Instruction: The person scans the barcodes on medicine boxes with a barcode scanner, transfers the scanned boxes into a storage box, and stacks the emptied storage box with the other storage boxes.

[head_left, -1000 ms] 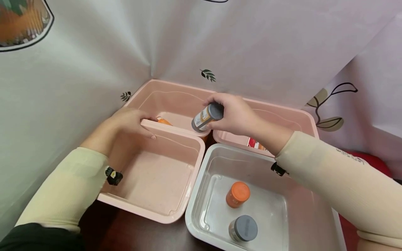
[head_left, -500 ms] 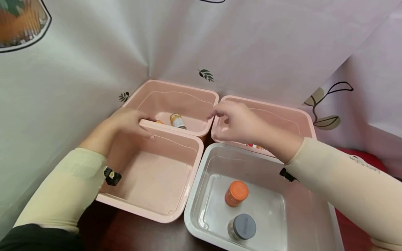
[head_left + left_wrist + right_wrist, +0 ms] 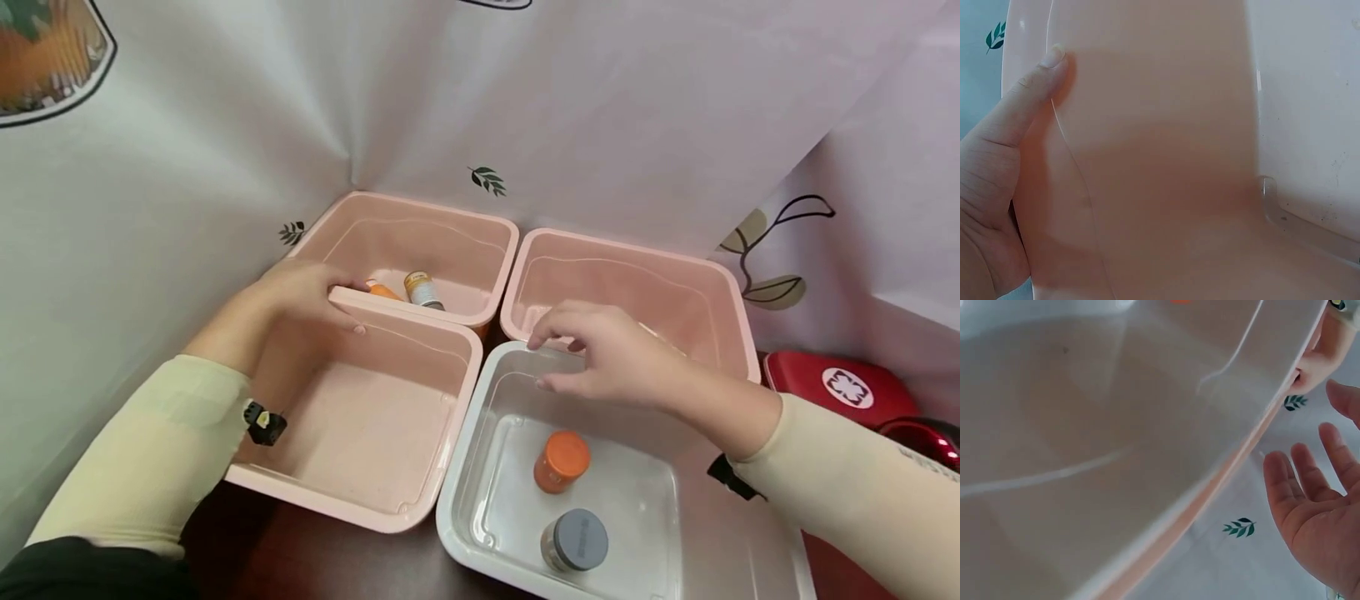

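Backdrop: the far side is covered by a pale cloth (image 3: 637, 125).
Table: a dark table (image 3: 315, 562) is glimpsed below the tubs.
Tubs: four are set close together: a pale grey tub (image 3: 450, 504) and a pink front tub (image 3: 371, 437) nearer, a back left tub (image 3: 442, 242) and a back right tub (image 3: 637, 287) beyond.
Red case: a red case (image 3: 817, 383) is seen at the right, beyond the right-hand tubs.
Left hand: the rim of the pink front tub is gripped by the left hand (image 3: 303, 292), the thumb laid against the inner wall.
Right hand: nothing is held by the right hand (image 3: 611, 354); its fingers are loosely bent, with a wide gap left to the thumb, above the far rim of the pale grey tub.
Jars: an orange jar (image 3: 561, 462) and a grey-lidded jar (image 3: 575, 542) are stood upright in that tub, long axes vertical, lids up. Both are placed lower than the right hand and toward the near side; the orange one is nearer to it. The left hand is well apart from both.
Yellow-and-white jar: a yellow-and-white jar (image 3: 423, 289) is seen tilted in the back left tub, its lower end partly hidden.
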A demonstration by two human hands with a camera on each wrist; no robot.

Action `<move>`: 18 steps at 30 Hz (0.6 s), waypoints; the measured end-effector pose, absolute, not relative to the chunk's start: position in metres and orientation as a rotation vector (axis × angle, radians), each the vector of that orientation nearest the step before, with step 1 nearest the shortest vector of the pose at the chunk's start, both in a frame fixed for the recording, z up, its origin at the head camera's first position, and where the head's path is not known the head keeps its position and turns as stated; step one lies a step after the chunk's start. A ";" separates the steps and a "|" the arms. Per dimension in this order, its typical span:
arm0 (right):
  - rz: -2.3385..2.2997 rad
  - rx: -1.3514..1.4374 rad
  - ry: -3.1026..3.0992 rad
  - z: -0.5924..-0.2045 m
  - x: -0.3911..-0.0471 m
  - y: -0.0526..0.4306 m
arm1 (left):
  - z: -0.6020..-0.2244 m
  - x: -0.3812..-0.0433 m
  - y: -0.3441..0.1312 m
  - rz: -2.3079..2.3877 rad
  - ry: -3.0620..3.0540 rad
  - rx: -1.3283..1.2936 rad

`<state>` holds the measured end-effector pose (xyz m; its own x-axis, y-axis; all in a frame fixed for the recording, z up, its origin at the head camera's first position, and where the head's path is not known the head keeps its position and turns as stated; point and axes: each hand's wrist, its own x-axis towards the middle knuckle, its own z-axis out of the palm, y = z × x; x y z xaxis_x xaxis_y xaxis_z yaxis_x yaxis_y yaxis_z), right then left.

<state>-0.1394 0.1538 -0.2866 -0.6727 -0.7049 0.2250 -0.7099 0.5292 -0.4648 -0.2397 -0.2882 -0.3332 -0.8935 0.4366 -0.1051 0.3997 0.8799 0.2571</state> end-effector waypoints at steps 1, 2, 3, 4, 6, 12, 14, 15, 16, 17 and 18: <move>0.870 1.263 -2.738 -0.289 -0.136 0.157 | -0.333 -0.240 -0.287 0.342 2.890 0.646; 0.907 1.263 -2.735 -0.292 -0.133 0.159 | -0.332 -0.240 -0.287 0.339 2.890 0.645; 0.942 1.262 -2.737 -0.296 -0.130 0.161 | -0.332 -0.241 -0.286 0.331 2.892 0.645; 0.972 1.271 -2.736 -0.300 -0.128 0.161 | -0.332 -0.240 -0.287 0.328 2.896 0.640; 1.028 1.276 -2.748 -0.308 -0.123 0.161 | -0.332 -0.241 -0.289 0.325 2.905 0.632; 1.158 1.332 -2.815 -0.333 -0.114 0.161 | -0.333 -0.242 -0.289 0.327 2.899 0.652; 1.222 1.382 -2.819 -0.337 -0.114 0.160 | -0.333 -0.242 -0.289 0.331 2.892 0.654; 1.249 1.409 -2.820 -0.339 -0.115 0.160 | -0.333 -0.242 -0.290 0.333 2.889 0.654; 1.274 1.440 -2.820 -0.340 -0.115 0.160 | -0.333 -0.241 -0.290 0.333 2.888 0.653; 1.267 1.475 -2.823 -0.341 -0.115 0.161 | -0.332 -0.241 -0.290 0.333 2.888 0.653; 1.237 1.513 -2.831 -0.342 -0.116 0.161 | -0.331 -0.240 -0.291 0.332 2.892 0.655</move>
<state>-0.1159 0.1609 -0.3415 -0.5774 -0.8136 0.0674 -0.6021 0.3686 -0.7082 -0.2403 -0.2909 -0.3311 -0.8917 0.4405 -0.1040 0.4054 0.8795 0.2492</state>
